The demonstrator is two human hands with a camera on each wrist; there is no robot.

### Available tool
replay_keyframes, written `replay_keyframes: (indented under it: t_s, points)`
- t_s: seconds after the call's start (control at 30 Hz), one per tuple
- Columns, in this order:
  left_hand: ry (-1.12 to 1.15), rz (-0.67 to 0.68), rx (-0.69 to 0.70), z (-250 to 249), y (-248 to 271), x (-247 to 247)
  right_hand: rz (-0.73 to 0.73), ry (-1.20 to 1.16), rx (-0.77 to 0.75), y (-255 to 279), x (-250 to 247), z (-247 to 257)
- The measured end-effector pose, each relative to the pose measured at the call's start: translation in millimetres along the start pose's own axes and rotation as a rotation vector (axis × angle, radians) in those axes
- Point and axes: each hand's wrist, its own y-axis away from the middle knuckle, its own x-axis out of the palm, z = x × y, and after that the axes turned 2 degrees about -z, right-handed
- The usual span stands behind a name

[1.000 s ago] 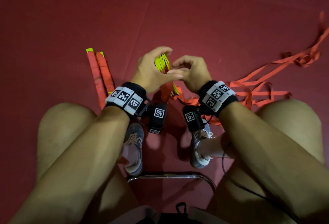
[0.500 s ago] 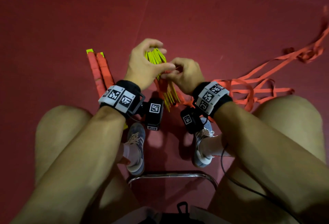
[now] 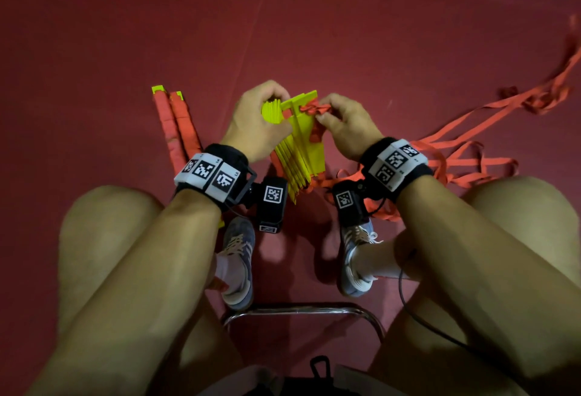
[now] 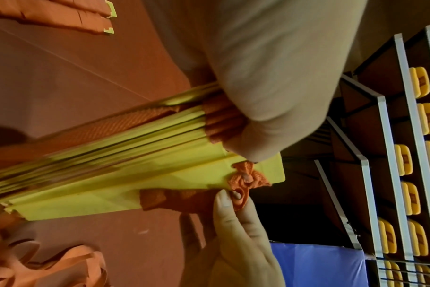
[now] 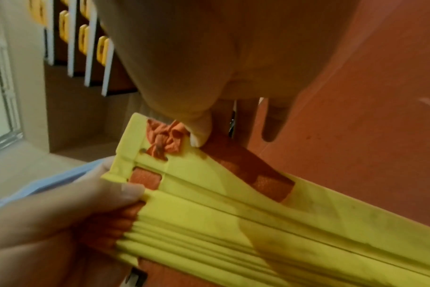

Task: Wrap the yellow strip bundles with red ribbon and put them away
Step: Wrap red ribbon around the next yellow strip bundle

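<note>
The left hand [image 3: 251, 125] is clenched round the far end of the yellow strip bundle [image 3: 301, 150], thumb across the stacked edges. It holds the bundle in the air above the floor [image 3: 314, 18], between the knees, with the near end fanned out and hanging toward the feet. The right hand [image 3: 342, 127] pinches the red ribbon [image 3: 314, 110] between thumb and forefinger where it bunches into a knot [image 4: 248, 178] at a slot near the top of the outermost strip (the wrist views show it sitting against the yellow face, just beside the left thumb). From there the ribbon trails under the right wrist into a loose tangle [image 3: 456, 156] on the floor to the right. Two wrapped bundles [image 3: 177, 125] lie side by side on the floor to the left. I judge this to be the start of wrapping: the ribbon is anchored, and no turns show round the stack. The next move calls for squeezing the fan shut, then winding the ribbon tightly without snagging the tail.
</note>
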Motion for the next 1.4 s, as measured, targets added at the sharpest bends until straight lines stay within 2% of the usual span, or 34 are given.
replay_keyframes:
  t_s: [0.23, 0.3, 0.4, 0.5, 0.57, 0.63, 0.7, 0.77, 0.9, 0.97, 1.13, 1.23, 1.4]
  points:
    - [-0.016, 0.16, -0.013, -10, 2, -2, -0.043, -0.029, 0.03, -1, 0, 6]
    - [-0.011, 0.103, -0.026, -10, 1, -1, 0.014, -0.032, 0.028, 2, 3, 11]
    - [0.024, -0.011, -0.05, -5, -3, -2, 0.052, -0.239, 0.104, 7, 9, 17]
    - [0.015, -0.045, -0.066, -6, -1, 2, 0.09, -0.23, 0.023, 11, 11, 19]
    - [0.001, -0.066, -0.068, -6, -1, 6, -0.01, -0.058, -0.128, 15, 13, 20]
    - [0.001, -0.102, -0.075, -5, -3, 4, -0.207, 0.132, -0.291, 16, 14, 19]
    - [-0.011, -0.094, -0.073, -4, -4, 2, -0.318, 0.213, -0.355, 13, 11, 17]
    - [-0.016, -0.089, -0.061, -5, -4, 4, -0.348, 0.24, -0.364, 9, 5, 15]
    - [-0.038, -0.217, -0.071, -4, -4, 12, -0.284, 0.303, -0.445, 13, 3, 17]
    - [-0.053, -0.266, -0.073, -5, -4, 15, -0.273, 0.293, -0.434, 13, 3, 18]
    - [-0.118, -0.236, -0.032, -10, 0, 24, -0.403, 0.215, -0.358, 17, -3, 20]
    - [-0.141, -0.266, -0.036, -10, 1, 24, -0.307, 0.168, -0.342, 18, -4, 21]
    - [-0.117, -0.315, -0.039, -8, 2, 25, -0.119, 0.177, -0.416, 17, -12, 25]
